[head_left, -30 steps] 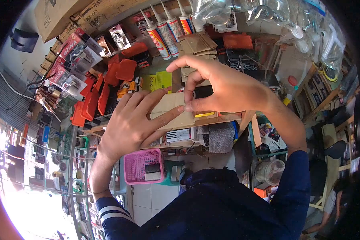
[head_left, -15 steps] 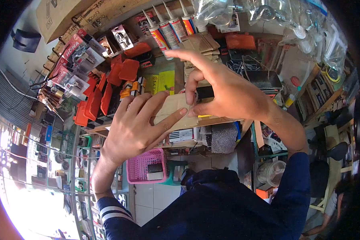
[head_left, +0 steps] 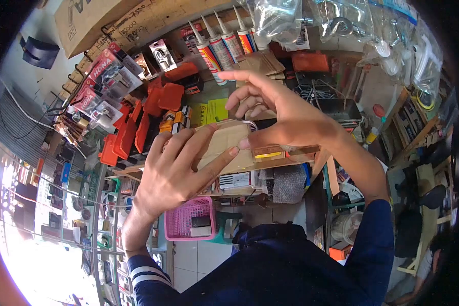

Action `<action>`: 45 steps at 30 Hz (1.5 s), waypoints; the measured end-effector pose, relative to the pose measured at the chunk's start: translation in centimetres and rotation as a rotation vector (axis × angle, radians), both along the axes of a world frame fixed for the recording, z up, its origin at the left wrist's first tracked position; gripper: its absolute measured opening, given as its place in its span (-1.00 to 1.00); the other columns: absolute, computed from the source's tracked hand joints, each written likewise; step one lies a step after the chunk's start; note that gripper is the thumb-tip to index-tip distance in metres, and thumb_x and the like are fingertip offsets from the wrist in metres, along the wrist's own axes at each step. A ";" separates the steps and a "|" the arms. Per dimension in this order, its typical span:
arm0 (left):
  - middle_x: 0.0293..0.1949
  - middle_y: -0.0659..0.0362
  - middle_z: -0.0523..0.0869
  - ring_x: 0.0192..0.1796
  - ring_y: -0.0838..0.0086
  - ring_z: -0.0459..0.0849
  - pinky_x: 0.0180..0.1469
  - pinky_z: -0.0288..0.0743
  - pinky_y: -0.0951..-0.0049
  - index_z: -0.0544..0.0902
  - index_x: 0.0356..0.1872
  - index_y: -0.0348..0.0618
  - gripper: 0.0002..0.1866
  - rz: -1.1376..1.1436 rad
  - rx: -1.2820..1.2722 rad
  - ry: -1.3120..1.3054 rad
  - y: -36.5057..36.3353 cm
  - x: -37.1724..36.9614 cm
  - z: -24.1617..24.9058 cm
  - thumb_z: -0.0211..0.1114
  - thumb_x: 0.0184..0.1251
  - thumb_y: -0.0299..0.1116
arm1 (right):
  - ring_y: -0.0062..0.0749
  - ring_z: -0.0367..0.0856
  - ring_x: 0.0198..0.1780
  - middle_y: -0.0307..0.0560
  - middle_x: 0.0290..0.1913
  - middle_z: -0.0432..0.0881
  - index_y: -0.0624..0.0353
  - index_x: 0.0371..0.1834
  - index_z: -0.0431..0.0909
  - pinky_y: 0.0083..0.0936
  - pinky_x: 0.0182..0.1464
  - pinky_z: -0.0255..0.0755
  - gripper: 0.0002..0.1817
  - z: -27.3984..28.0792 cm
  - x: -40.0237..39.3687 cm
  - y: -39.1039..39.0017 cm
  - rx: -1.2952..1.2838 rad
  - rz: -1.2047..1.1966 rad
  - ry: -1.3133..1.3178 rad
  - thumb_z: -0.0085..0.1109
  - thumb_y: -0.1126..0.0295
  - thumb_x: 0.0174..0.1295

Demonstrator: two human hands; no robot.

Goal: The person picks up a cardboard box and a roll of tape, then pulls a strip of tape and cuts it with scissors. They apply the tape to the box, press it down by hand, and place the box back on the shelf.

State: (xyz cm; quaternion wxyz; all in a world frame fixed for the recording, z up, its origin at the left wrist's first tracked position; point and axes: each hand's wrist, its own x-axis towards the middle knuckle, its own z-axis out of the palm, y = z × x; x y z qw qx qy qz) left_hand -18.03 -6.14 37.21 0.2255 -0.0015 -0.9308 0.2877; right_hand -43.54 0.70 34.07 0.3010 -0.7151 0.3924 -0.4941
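Observation:
A piece of folded brown paper [head_left: 228, 136], which looks like a small paper bag, lies at the front edge of the wooden counter. My left hand [head_left: 173, 171] rests over its left side, fingers spread and thumb stretched across the lower part. At the right edge of the paper is my right hand [head_left: 285, 115], its thumb tip touching or just over it. The other right fingers are raised apart, with nothing visible between them. A small rounded white edge shows behind the paper, too covered to identify. More brown paper bags [head_left: 260, 64] are stacked farther back.
Sealant tubes [head_left: 209, 55] stand at the back. Orange-lidded boxes [head_left: 137, 132] line the left, below hanging packaged padlocks [head_left: 107, 71]. A black tray [head_left: 341, 108] holds metal pieces. Plastic-bagged fittings [head_left: 341, 23] hang at upper right. A pink basket [head_left: 171, 224] sits below the counter.
My right fingers have lifted and moved back from the paper, opening away from the thumb. The left hand stays over the paper. The whole view has shifted slightly.

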 end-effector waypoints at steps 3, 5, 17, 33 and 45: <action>0.15 0.03 0.68 0.02 0.20 0.68 -0.02 0.54 0.22 0.72 0.18 0.36 -0.35 0.000 0.028 0.026 -0.5 0.2 -0.3 0.53 -0.12 -0.24 | -0.41 0.61 0.07 -0.03 0.05 0.63 0.09 0.51 0.23 -0.46 0.13 0.50 -0.18 0.2 0.5 0.2 0.035 0.008 -0.108 0.43 0.44 0.17; 0.17 0.02 0.67 0.05 0.19 0.67 0.00 0.54 0.21 0.73 0.17 0.34 -0.34 0.007 0.075 0.017 -0.4 0.2 -0.4 0.54 -0.15 -0.25 | -0.62 0.62 -0.05 -0.16 -0.15 0.70 0.20 0.33 0.44 -0.64 0.03 0.50 -0.49 -0.1 0.8 0.0 0.017 -0.055 -0.195 0.30 0.38 0.34; 0.20 -0.05 0.60 0.08 0.15 0.63 0.03 0.49 0.18 0.68 0.23 0.23 -0.44 -0.162 0.297 0.173 -2.7 1.4 -2.3 0.42 0.13 -0.05 | -0.58 0.55 -0.04 -0.19 -0.15 0.60 0.25 0.05 0.47 -0.53 0.06 0.42 -0.69 -6.4 1.4 2.2 0.187 -0.161 -0.566 0.20 0.24 0.45; 0.54 -0.31 0.19 0.56 -0.29 0.18 0.46 0.11 -0.28 0.08 0.63 0.27 -0.09 -0.533 0.737 0.205 -1.0 -2.9 -6.4 0.40 0.33 -0.11 | -0.18 0.61 0.22 -0.04 0.19 0.62 0.22 0.34 0.45 -0.25 0.25 0.46 -0.35 -12.9 5.0 5.9 -0.430 -0.145 -0.212 0.43 0.14 0.27; 0.58 -0.34 0.06 0.62 -0.31 -0.04 0.56 -0.19 -0.28 0.17 0.58 -0.13 -0.20 -0.506 0.945 0.314 2.4 -2.3 -10.5 0.26 0.44 -0.04 | -0.15 0.44 0.42 0.00 0.37 0.49 0.15 0.44 0.36 -0.14 0.46 0.23 -0.29 -13.8 6.6 5.9 -0.271 -0.252 -0.196 0.36 0.05 0.32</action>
